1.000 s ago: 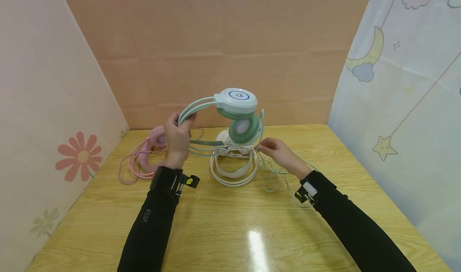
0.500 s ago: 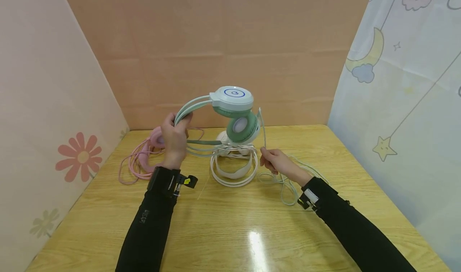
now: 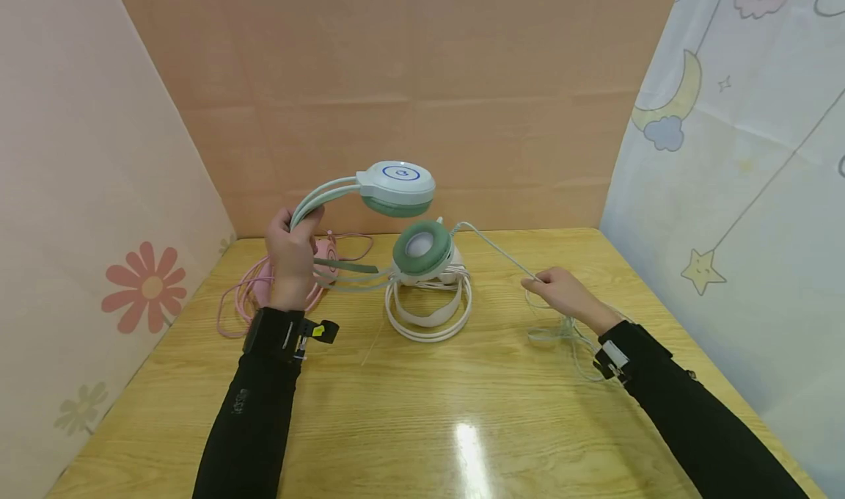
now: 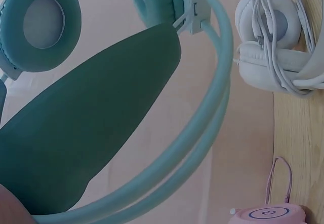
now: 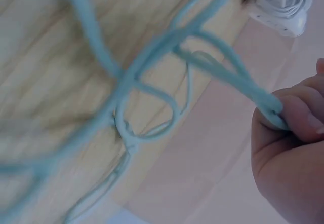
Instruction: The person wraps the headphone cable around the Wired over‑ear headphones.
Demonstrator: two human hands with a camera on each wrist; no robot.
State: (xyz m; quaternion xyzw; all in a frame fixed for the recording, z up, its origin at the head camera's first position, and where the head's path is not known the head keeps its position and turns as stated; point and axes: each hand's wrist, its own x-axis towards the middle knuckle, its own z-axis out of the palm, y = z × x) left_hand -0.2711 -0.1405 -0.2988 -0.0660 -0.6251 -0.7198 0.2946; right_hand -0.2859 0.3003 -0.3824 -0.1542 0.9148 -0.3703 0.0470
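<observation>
My left hand (image 3: pixel 290 260) grips the headband of mint-green and white headphones (image 3: pixel 399 183), holding them above the table. Their two ear cups point to the right, one above the other. Filling much of the left wrist view is the dark green headband pad (image 4: pixel 96 117). Over to the right, my right hand (image 3: pixel 564 293) pinches the headphones' pale green cable (image 3: pixel 498 249), which stretches from the lower ear cup. Past that hand the cable lies in loose, tangled loops on the wood. In the right wrist view, fingers (image 5: pixel 304 117) curl round the doubled cable (image 5: pixel 228 77).
White headphones (image 3: pixel 429 323) with a bundled cable lie mid-table, partly behind the lower green ear cup. Pink headphones (image 3: pixel 326 253) with a pink cable sit behind my left hand. A brown backdrop (image 3: pixel 422 103) and patterned side panels enclose the wooden table (image 3: pixel 396 411).
My left hand has shifted left with the green headphones. My right hand has moved right, drawing the cable out from the ear cup, and the loose loops have slid right with it.
</observation>
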